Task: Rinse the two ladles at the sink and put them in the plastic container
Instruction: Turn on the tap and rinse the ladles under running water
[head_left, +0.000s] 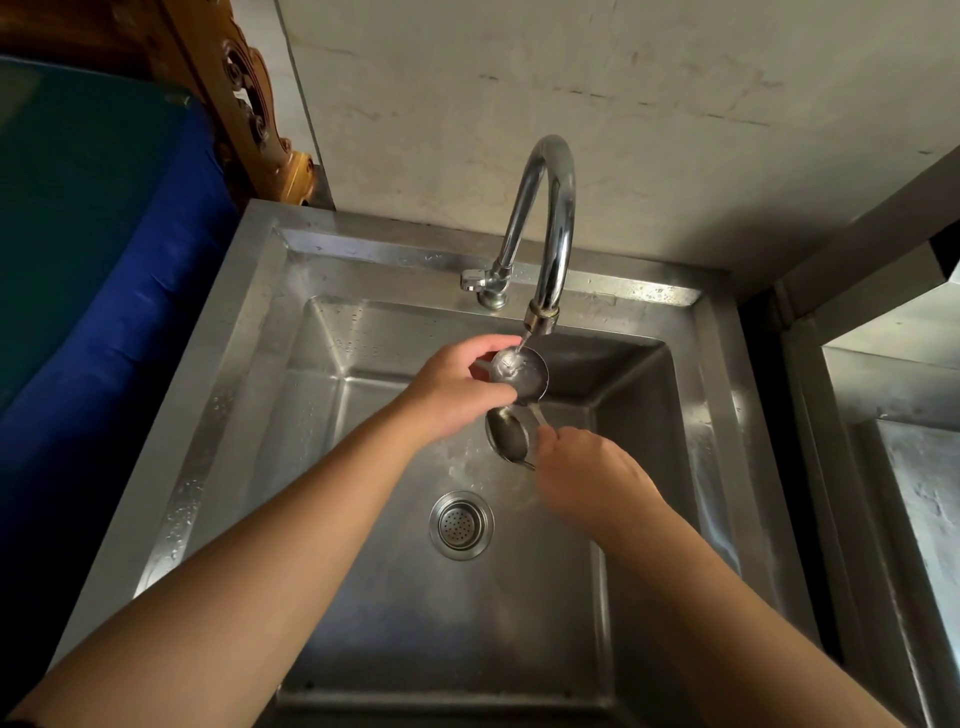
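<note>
Two bare hands are working over a steel sink (218, 415), just below the faucet (550, 218). A thin stream of water is falling from the faucet into the upper ladle (522, 374). The left hand (457, 389) is curling around that ladle's bowl, fingers closed on its rim. The right hand (592, 473) is pinching both handles, with the lower ladle (509, 434) hanging beneath the faucet, above the drain (461, 525).

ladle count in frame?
2. Upper ladle sits under the tap stream, left hand on its bowl. Lower ladle hangs just below it; right hand holds both handles. None seem hidden.
</note>
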